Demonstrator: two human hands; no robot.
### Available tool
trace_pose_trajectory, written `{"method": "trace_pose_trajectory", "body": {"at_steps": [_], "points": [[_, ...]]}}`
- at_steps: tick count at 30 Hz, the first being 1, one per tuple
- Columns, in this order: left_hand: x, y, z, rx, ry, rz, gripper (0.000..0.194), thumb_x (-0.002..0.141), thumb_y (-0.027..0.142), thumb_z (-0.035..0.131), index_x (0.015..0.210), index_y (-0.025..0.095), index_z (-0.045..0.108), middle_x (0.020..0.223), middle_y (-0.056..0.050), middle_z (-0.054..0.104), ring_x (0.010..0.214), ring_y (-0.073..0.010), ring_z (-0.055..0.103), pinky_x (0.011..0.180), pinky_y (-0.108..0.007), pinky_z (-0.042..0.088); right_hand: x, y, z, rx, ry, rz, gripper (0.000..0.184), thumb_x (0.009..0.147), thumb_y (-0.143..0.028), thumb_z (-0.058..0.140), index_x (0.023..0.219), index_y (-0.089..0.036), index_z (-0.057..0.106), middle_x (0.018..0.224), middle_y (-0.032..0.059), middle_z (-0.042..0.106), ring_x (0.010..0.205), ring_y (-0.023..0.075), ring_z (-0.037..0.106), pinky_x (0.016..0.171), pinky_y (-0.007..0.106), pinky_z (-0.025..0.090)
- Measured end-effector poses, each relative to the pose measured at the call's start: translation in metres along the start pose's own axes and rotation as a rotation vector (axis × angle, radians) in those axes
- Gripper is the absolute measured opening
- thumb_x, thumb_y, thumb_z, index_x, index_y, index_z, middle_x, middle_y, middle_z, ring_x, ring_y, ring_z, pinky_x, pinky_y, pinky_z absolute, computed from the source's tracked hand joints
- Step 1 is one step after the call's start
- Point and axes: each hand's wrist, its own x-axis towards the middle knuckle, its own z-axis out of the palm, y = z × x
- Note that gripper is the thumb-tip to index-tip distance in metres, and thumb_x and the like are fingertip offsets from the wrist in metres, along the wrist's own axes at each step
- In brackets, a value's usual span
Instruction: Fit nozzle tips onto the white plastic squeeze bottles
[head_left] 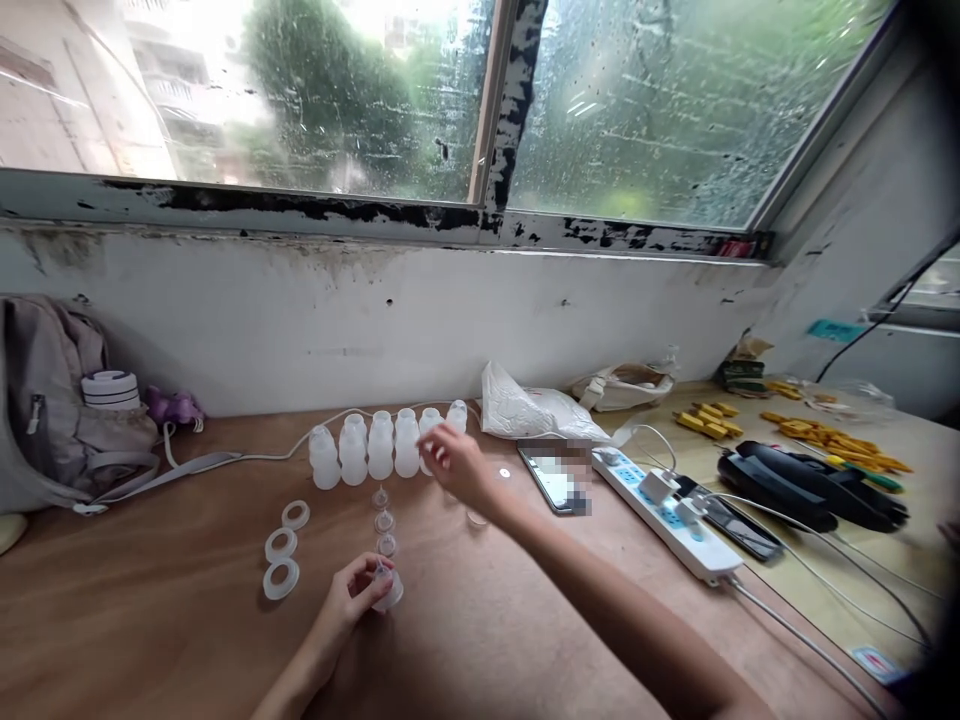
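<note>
A row of several small translucent plastic bottles [381, 446] stands on the wooden table [150, 610] near the wall. My right hand [457, 466] reaches to the right end of that row, fingers curled by a bottle [430, 424]; whether it grips it is unclear. My left hand [357, 592] is closed around a small clear plastic piece [390, 590] low on the table. Three white rings [282, 546] lie to its left. A short line of small clear caps [385, 521] runs between the bottles and my left hand.
A grey backpack [52, 410] with a white jar [111, 390] leans at the far left. A phone [553, 478], white power strip [664, 512], plastic bag [532, 408], black tools [810, 482] and yellow parts [825, 436] fill the right side. A white cable [247, 456] runs behind the bottles.
</note>
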Motion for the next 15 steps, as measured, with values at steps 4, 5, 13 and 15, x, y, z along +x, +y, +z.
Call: {"method": "trace_pose_trajectory", "body": {"at_steps": [4, 5, 13, 15], "points": [[-0.006, 0.014, 0.002, -0.025, -0.003, -0.035, 0.035, 0.061, 0.045, 0.066, 0.079, 0.015, 0.059, 0.071, -0.001, 0.056, 0.065, -0.013, 0.051, 0.054, -0.02, 0.04, 0.085, 0.011, -0.028, -0.414, -0.216, 0.177, 0.02, 0.085, -0.015, 0.044, 0.102, -0.015, 0.054, 0.104, 0.0076, 0.053, 0.093, 0.015, 0.053, 0.082, 0.027, 0.041], [-0.008, 0.017, 0.002, -0.032, -0.006, -0.041, 0.034, 0.062, 0.044, 0.066, 0.079, 0.015, 0.059, 0.071, -0.001, 0.056, 0.065, -0.0128, 0.051, 0.054, -0.02, 0.041, 0.1, 0.016, -0.028, -0.436, -0.252, 0.197, 0.02, 0.084, -0.015, 0.046, 0.102, -0.014, 0.054, 0.104, 0.0086, 0.054, 0.097, 0.017, 0.052, 0.084, 0.028, 0.041], [-0.001, 0.003, -0.004, -0.049, -0.029, -0.034, 0.035, 0.061, 0.044, 0.065, 0.079, 0.015, 0.059, 0.073, -0.001, 0.055, 0.066, -0.0129, 0.051, 0.052, -0.02, 0.04, 0.132, 0.048, 0.002, -0.553, -0.594, 0.43, 0.029, 0.086, -0.028, 0.049, 0.111, -0.015, 0.05, 0.11, 0.0075, 0.053, 0.092, 0.0183, 0.055, 0.077, 0.038, 0.047], [0.003, -0.004, -0.005, -0.051, -0.024, -0.03, 0.036, 0.06, 0.045, 0.066, 0.079, 0.015, 0.059, 0.073, -0.001, 0.055, 0.065, -0.0126, 0.05, 0.051, -0.019, 0.04, 0.13, 0.052, 0.008, -0.561, -0.623, 0.459, 0.029, 0.085, -0.029, 0.049, 0.111, -0.015, 0.05, 0.11, 0.0076, 0.053, 0.092, 0.0184, 0.055, 0.077, 0.038, 0.047]]}}
